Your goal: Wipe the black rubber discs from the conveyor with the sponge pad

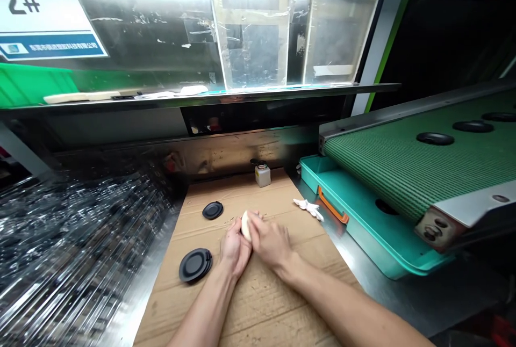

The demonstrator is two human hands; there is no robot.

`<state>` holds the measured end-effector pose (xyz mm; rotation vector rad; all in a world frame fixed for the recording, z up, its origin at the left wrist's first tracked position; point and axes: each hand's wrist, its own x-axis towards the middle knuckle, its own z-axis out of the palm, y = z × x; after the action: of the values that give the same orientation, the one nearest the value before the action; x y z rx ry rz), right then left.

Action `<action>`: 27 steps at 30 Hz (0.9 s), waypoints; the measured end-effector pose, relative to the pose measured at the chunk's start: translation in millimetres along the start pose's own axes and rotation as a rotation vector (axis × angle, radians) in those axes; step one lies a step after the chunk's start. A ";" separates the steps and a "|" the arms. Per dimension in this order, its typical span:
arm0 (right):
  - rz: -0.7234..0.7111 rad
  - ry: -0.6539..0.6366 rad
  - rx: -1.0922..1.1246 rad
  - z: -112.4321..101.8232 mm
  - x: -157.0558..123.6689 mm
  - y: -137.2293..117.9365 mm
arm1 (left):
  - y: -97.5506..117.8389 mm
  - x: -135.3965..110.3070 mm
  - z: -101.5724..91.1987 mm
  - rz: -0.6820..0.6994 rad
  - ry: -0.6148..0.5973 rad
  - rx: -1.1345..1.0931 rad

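Two bare hands meet at the centre of my feed: the left hand (236, 248) is cupped, palm inward, and the right hand (273, 238) bends over it, its fingers closed on a small white pad (245, 226). The pad sits between them, above the middle of the cardboard sheet (278, 304); I judge the left steadies while the right presses. Whether the left grips anything underneath, I can't tell.

The cardboard, brown and scuffed, presumably shields the parts from the metal tabletop (365, 269). On its left I have a black disc (213, 210) farther off and a stack of black discs (195, 265) nearer, smooth, round and rimmed, set within easy reach. A squat, pale bottle (263, 174) stands at the far edge; crumpled white cloth (308, 209) lies at the right edge, probably kept handy.

Farther right, a teal plastic tub (355, 202) with an orange handle (332, 204) is tucked partly under a ribbed green belt (382, 153), which carries black rings (434, 138) lying flat. At left I see a glossy heap of clear plastic (92, 239), ridged and crinkled. A thin shelf (242, 98) crosses the far side.
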<state>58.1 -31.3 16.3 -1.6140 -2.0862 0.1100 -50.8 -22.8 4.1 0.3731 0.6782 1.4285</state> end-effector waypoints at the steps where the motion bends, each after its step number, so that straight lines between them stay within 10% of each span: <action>1: -0.020 0.003 0.011 -0.1 0.8 4.7 | 0.1 -0.1 -0.3 -0.009 -0.003 -0.003; 7: 0.252 0.159 0.186 -2.8 21.5 49.8 | 4.8 -5.0 -0.5 -0.015 -0.060 0.042; 17: 0.244 0.195 0.385 7.0 25.1 63.0 | 20.9 -17.0 5.7 -0.197 -0.118 -0.060; 27: 0.217 0.183 0.402 9.7 24.9 68.0 | 1.5 -38.1 15.1 0.777 -0.222 0.918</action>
<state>109.9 14.1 -8.1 -1.5283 -1.6227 0.4112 -42.5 -57.5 24.2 1.6268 1.0421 1.6689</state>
